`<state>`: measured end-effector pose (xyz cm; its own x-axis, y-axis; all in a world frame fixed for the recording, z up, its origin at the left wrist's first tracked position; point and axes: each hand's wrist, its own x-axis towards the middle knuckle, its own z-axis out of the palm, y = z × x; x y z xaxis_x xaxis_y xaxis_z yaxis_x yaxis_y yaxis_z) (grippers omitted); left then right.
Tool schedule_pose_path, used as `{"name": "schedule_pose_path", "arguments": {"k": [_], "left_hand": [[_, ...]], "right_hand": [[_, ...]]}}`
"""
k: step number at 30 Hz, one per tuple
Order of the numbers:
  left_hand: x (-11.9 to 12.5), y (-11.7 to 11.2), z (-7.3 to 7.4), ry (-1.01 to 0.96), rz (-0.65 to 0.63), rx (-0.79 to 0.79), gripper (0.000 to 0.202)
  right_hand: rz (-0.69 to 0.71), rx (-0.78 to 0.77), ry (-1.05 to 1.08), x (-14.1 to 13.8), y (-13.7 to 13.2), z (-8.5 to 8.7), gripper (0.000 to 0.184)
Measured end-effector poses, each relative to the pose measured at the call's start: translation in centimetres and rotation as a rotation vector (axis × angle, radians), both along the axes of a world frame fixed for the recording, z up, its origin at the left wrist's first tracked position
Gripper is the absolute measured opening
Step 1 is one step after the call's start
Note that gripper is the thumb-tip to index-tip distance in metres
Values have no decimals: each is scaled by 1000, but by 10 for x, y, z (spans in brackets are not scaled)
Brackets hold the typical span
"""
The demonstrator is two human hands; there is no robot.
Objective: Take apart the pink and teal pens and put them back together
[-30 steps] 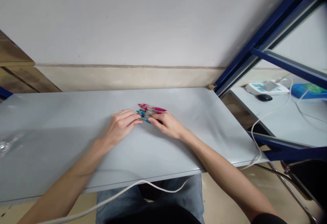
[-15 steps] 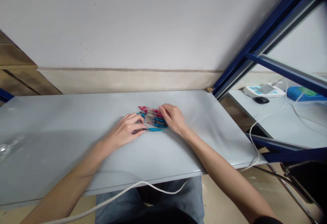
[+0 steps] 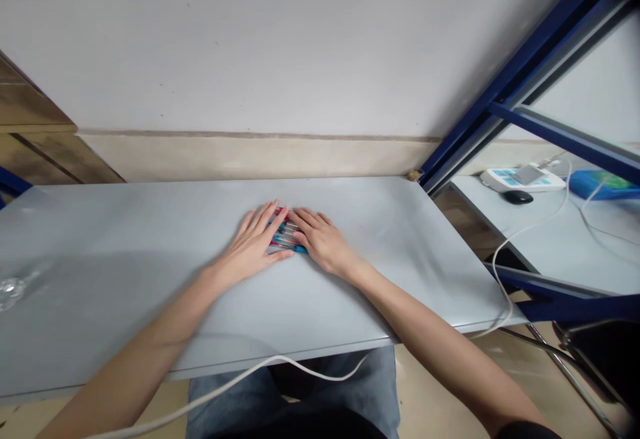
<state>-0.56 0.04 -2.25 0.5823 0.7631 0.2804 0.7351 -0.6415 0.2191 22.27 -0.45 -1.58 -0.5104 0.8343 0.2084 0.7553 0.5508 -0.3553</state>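
A gray desk (image 3: 125,239) holds a bunch of pens (image 3: 287,239). The left hand (image 3: 253,245) and right hand (image 3: 323,244) press flat on them, each grip wide

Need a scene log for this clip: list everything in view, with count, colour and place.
table: one, pale grey, against the wall
pens: small bunch, count unclear, pink and blue, on the table under both hands' fingers
clear object: one, transparent, table's left edge
front cable: one, white, below the table's front edge
frame: one, blue metal, right
side table: one, pale grey, right
white device: one, blue panels, on the side table
mouse: one, black, beside the device
blue item: one, side table's far end
left hand: flat, on the pens
right hand: flat, on the pens
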Motion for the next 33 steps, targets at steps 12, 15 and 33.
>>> {"name": "schedule_pose_path", "arguments": {"k": [12,15,33], "left_hand": [[21,-6,-12,-16,116,21,82],[28,-16,-11,-9,184,35,75],[33,6,-4,85,163,-47,60]], "right_hand": [[37,47,-54,-12,3,-3,58],[-35,44,-32,-19,-3,-6,59],[-64,32,-140,-21,-5,-1,61]]}}
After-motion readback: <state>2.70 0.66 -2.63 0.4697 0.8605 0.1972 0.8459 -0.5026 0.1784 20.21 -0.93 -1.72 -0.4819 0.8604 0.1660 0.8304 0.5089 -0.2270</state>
